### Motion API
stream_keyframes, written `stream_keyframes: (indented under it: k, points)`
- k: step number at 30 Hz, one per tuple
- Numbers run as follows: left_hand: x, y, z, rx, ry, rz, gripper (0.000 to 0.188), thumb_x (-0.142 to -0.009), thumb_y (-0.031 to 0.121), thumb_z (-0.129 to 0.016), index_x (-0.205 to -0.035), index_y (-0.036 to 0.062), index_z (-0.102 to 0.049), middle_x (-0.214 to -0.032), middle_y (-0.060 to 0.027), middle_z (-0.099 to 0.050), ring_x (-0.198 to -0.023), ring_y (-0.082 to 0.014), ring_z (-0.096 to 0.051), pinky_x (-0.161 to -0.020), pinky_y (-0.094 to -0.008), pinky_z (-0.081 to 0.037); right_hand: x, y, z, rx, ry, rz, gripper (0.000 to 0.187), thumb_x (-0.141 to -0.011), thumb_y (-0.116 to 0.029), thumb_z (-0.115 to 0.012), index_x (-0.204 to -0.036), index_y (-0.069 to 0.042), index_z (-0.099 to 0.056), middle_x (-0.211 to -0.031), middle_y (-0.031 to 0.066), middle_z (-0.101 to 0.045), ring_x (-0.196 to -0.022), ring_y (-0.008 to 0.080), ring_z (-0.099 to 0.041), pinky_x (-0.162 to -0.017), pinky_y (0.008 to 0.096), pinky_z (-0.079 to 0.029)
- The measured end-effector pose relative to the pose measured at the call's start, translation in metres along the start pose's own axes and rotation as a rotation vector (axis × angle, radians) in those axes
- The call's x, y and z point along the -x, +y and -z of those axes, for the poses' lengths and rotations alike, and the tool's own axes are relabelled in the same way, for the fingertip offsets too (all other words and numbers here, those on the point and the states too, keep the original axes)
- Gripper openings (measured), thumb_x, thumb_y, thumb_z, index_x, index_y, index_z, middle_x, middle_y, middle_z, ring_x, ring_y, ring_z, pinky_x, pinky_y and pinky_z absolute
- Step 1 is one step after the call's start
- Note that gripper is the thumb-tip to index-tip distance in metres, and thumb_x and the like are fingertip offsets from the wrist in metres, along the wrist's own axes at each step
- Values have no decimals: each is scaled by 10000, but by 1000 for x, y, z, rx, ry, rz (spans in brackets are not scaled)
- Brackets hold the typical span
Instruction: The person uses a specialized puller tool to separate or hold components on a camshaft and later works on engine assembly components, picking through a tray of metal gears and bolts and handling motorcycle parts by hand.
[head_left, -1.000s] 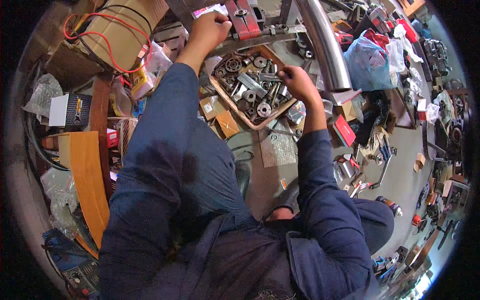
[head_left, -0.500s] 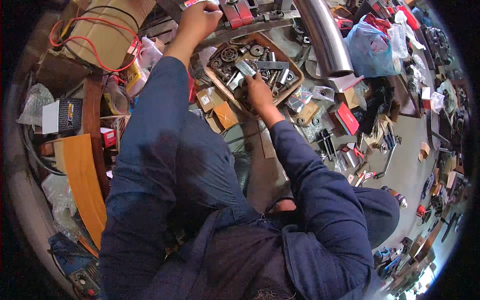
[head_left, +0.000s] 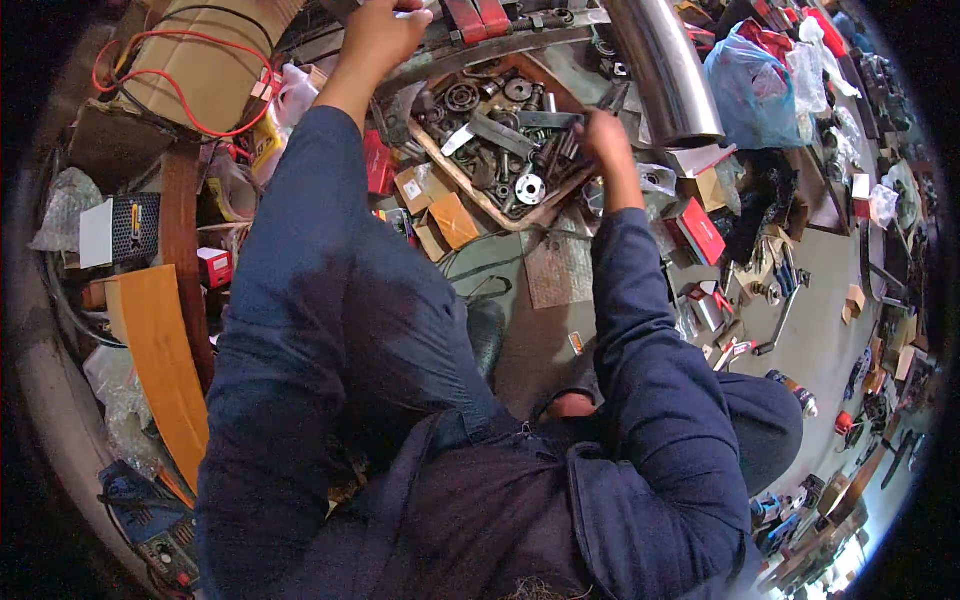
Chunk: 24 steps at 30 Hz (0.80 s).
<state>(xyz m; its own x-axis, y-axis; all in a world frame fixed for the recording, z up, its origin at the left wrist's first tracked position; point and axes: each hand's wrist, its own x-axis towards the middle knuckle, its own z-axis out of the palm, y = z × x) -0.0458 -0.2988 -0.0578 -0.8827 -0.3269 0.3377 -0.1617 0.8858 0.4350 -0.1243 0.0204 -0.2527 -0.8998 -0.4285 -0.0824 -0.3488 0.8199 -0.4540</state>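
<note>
A shallow wooden tray (head_left: 437, 157) lies in front of me, filled with several bearings, bolts and flat steel pieces (head_left: 500, 135). My right hand (head_left: 607, 142) is at the tray's right rim with its fingers curled down among the metal parts; what they hold is hidden. My left hand (head_left: 383, 30) reaches to the top edge of the view, above the tray's far left corner, closed around something small and white that is mostly cut off. Both arms are in dark blue sleeves.
A shiny steel pipe (head_left: 660, 70) runs past the tray's right side, with a blue plastic bag (head_left: 755, 70) beyond it. Small cardboard boxes (head_left: 440, 212) and a red box (head_left: 705, 232) lie nearby. At left are a cardboard box with red wire (head_left: 200, 70) and an orange board (head_left: 160, 370). Hand tools (head_left: 770, 300) lie at right.
My right hand moved from the middle of the tray to its right rim. My left hand stayed up at the far edge. The view tilted slightly.
</note>
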Motion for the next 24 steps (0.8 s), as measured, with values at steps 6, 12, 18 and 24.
stream_keyframes:
  k: [6, 12, 18, 24]
  points:
    - [3, 23, 1, 215, -75, 130, 225, -823, 192, -675, -967, 23, -710, -927, -195, -713, -907, -313, -685, -819, -394, -518, 16, -6, -17, 237, -269, 18, 686, -768, -306, -691, -1408, -239, -454, -1325, 186, -536, -1222, 347, -530, -988, 570, -395]
    - [-1, 7, -7, 196, 83, -63, 193, -814, 160, -670, -951, 34, -721, -942, -188, -716, -898, -312, -690, -802, -392, -527, 49, -22, -50, 303, 184, 168, 523, -895, -154, -508, -1403, -277, -491, -1161, 137, -564, -1092, 320, -558, -1006, 582, -341]
    - [0, 34, -4, 111, -68, 71, 197, -831, 173, -670, -981, 56, -722, -990, -182, -714, -919, -322, -692, -807, -396, -530, 42, -14, -50, 267, 309, 120, 356, -852, -186, -612, -1205, -191, -658, -1005, 128, -637, -905, 326, -632, -810, 464, -448]
    - [7, 32, 2, 155, -46, 53, 212, -846, 186, -680, -1011, 60, -719, -966, -151, -717, -889, -301, -689, -799, -381, -528, 21, -14, 1, -437, 139, -130, 605, -709, -366, -831, -1191, -44, -659, -1024, 199, -710, -957, 315, -691, -848, 364, -521]
